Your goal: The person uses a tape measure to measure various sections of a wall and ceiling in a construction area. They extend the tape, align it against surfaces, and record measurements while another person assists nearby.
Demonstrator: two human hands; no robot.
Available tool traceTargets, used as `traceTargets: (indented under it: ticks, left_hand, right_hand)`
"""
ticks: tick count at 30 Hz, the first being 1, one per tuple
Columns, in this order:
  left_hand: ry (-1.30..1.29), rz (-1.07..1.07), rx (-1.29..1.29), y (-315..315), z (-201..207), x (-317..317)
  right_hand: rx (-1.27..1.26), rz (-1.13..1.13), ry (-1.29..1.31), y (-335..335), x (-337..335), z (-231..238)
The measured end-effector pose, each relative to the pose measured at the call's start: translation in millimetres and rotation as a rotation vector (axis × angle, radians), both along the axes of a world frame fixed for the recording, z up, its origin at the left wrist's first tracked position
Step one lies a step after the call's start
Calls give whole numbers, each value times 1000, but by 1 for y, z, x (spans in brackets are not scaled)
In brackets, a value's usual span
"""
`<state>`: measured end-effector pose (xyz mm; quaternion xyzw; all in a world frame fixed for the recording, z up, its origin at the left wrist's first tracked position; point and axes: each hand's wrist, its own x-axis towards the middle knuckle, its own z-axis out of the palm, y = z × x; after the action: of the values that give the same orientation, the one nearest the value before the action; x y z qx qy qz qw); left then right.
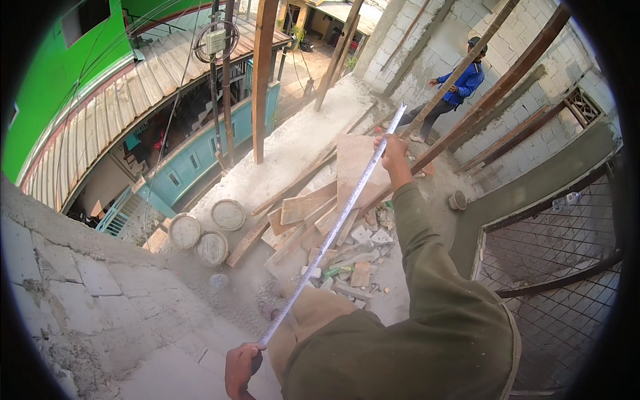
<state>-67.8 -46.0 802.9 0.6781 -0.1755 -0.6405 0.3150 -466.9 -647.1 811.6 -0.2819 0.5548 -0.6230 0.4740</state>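
A white measuring tape (327, 241) is drawn out straight on a slant across the middle of the view. At its lower end, my left hand (241, 370) is closed around a dark part that looks like the tape's case, mostly hidden by the fingers. My right hand (395, 159), on an outstretched arm in an olive sleeve, grips the blade near its far end. A short length of blade sticks out past those fingers. Beneath the tape lie wooden planks (308, 204) and a wide board (360, 160).
Three round buckets of grey material (228, 215) stand left of the planks. Rubble (373, 240) lies below the tape. Wooden posts (263, 80) rise around the floor. Beyond my right hand is a person in blue (469, 81). A metal grid (547, 267) is at right.
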Motion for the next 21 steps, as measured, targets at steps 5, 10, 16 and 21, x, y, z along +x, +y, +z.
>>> traceTargets:
  ticks: [5,10,16,21]
  left_hand:
    - [-292,-195,-385,-152,20,-27]
    - [-484,-254,-409,-243,63,-48]
    - [-666,-262,-431,-264,107,-42]
    - [-686,-136,-402,-211,131,26]
  right_hand:
    - [30,62,-8,76,43,-12]
    - [94,179,-76,121,112,-20]
    - [11,172,-119,49,88,1]
    - [3,32,-172,-36,70,21]
